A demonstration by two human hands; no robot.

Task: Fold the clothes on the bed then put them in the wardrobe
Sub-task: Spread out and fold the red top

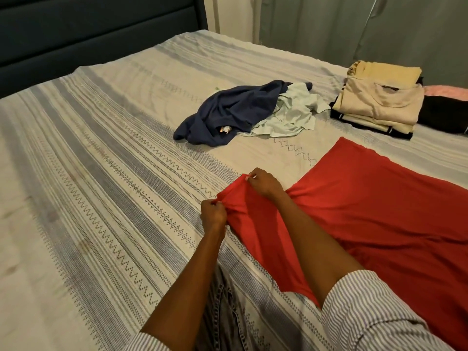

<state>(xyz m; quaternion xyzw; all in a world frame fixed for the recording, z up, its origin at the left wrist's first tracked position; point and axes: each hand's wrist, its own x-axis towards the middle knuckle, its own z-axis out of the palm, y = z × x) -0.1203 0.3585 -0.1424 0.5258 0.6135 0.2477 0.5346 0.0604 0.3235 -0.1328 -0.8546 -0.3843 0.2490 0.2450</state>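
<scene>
A red garment point(385, 203) lies spread flat over the near right part of the bed point(88, 173). Its left end is bunched and lifted a little. My left hand point(213, 214) pinches the near corner of that end. My right hand point(264, 183) pinches the far corner, a short way from the left hand. Further back a crumpled navy garment point(228, 112) lies unfolded, with a pale green garment point(291, 112) rumpled against its right side. A stack of folded beige and cream clothes point(377, 102) sits at the far right of the bed.
A dark folded item point(443, 115) and something pink point(445, 91) lie beside the stack at the right edge. A dark padded headboard point(88, 29) stands at the far left, and grey-green curtains point(354, 26) hang behind the bed. The striped bedspread shows bare on the left half.
</scene>
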